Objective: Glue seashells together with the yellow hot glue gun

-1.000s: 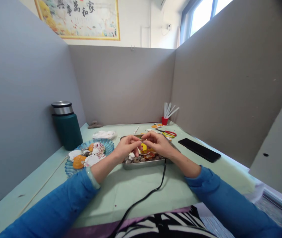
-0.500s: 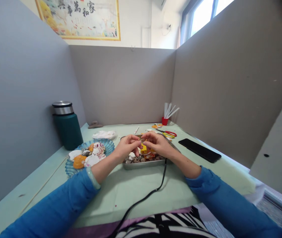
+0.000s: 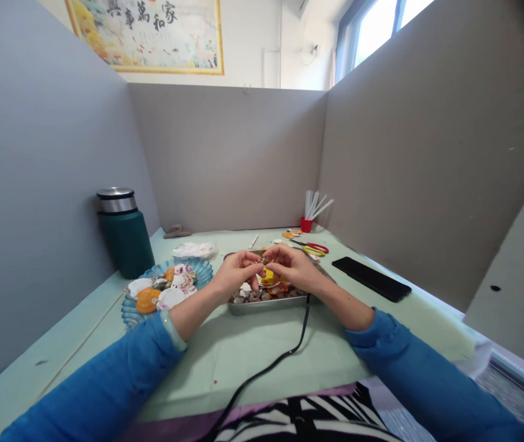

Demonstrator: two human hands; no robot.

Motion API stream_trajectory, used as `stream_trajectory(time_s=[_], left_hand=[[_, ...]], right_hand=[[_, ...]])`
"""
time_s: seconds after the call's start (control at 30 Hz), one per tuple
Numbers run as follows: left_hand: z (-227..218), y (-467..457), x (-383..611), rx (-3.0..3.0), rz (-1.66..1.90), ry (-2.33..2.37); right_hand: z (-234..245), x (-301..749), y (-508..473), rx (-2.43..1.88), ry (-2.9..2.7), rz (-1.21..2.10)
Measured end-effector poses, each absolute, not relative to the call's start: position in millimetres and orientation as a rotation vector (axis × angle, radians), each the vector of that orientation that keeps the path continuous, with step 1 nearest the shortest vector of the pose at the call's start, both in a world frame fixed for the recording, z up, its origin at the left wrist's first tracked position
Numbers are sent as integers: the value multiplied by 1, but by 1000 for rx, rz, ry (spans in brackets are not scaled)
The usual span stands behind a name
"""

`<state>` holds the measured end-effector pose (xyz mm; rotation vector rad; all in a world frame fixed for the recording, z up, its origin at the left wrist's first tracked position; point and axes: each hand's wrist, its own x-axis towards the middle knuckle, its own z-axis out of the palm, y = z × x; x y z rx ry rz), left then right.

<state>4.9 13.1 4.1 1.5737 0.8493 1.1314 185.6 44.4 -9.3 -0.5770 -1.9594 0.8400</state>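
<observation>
Centrally, the left hand [image 3: 239, 271] and the right hand [image 3: 292, 268] face each other over the tray [image 3: 268, 306], thumbs and fingers drawn nearly together around a small brownish piece [image 3: 264, 261], its shape too small to tell. From the tray's front edge a stretch of cloth [image 3: 229, 353] runs back to the lap, crossed by the cord [image 3: 273, 363]. Leftward, a narrow gap parts tray and plate [image 3: 205, 271], and the left forearm passes over the plate's near side in view; the bottle [image 3: 126, 244] stands just behind. Rightward, more cloth separates the tray from the phone [image 3: 371, 279]. Scissors [image 3: 313, 248] lie near the tray's far right corner. Panels [image 3: 229, 153] bound the left, back and right.
</observation>
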Motion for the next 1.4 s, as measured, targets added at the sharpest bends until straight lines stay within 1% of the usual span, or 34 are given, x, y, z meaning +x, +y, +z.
stream_trajectory(time_s=[0.3,0.67,0.97,1.4], left_hand=[[2,16,1,1574,1094,785],[1,18,1,1559,1085,796],[3,15,2,1554,1085,824],[4,13,4,1597,1119,831]], right_hand=[[-7,185,41,-637,-1963,696],[-5,184,39,-666,-1973,612],[0,184,34,-657,-2033,470],[-7,185,40,-639,-1993,768]])
